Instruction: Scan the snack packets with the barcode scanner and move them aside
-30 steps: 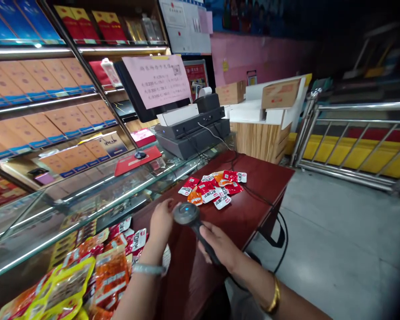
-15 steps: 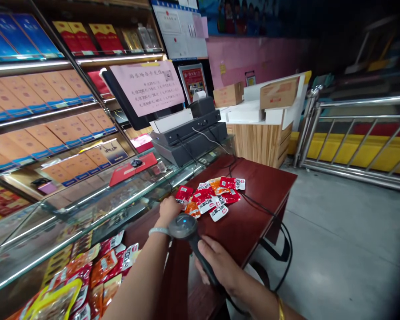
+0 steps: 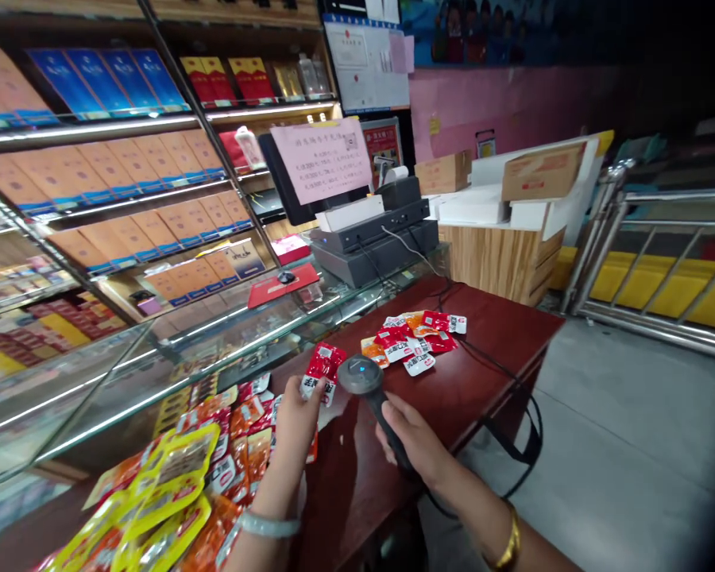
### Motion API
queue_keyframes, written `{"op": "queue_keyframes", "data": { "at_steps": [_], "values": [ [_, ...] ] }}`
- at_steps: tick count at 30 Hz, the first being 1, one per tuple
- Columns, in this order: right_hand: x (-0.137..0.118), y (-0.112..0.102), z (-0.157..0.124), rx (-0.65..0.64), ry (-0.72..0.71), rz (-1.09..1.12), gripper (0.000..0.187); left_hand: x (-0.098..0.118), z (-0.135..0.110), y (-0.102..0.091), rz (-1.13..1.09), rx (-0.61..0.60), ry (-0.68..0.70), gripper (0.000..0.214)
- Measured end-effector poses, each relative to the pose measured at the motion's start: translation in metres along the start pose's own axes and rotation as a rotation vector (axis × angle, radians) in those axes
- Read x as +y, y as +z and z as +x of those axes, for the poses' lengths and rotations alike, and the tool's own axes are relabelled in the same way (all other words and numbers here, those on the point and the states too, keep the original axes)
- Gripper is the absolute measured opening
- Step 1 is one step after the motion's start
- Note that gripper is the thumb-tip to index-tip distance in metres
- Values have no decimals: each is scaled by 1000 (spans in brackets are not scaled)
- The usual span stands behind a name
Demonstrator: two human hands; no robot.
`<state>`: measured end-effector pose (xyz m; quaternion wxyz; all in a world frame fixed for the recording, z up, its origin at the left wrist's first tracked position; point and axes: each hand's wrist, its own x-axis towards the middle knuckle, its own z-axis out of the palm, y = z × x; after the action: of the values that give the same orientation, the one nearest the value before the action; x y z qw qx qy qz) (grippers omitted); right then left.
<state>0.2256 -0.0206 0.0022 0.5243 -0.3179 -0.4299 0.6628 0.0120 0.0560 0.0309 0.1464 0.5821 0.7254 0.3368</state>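
My left hand [image 3: 298, 417] pinches a red and white snack packet [image 3: 323, 367] by its lower white edge, above the dark red table. Close to its right, my right hand [image 3: 414, 433] is wrapped round the handle of a dark handheld barcode scanner [image 3: 363, 377], whose rounded head with a small blue light faces up beside the packet. A small pile of red, orange and white snack packets [image 3: 414, 338] lies further back on the table. At the front left, a larger heap of packets includes several yellow-edged packets [image 3: 175, 477], partly hidden by my left forearm.
A glass display counter [image 3: 155, 349] runs along the left, bearing a cash register [image 3: 381, 238] and a monitor with a pink sign [image 3: 322, 163]. The scanner's black cable [image 3: 500, 369] loops over the right edge of the table [image 3: 500, 314]. A metal railing [image 3: 667, 270] stands further right.
My left hand has come back from the far pile towards me, now with a red packet in its fingers. The scanner stays in my right hand. The view has swung left.
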Motion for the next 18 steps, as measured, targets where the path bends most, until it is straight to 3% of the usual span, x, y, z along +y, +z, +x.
{"op": "queue_keyframes", "data": {
  "at_steps": [4,8,12,18],
  "values": [
    [-2,31,-6,-118,-4,-63,54,-22,-43,-32,-81,106,-53,42],
    [6,66,-4,-196,26,-54,52,-40,-69,-55,-158,211,-63,48],
    [17,89,2,-265,57,-37,50,-54,-83,-72,-196,238,-85,49],
    [26,104,3,-289,105,-76,54,-87,-85,-85,-17,293,-195,45]
  ]
}}
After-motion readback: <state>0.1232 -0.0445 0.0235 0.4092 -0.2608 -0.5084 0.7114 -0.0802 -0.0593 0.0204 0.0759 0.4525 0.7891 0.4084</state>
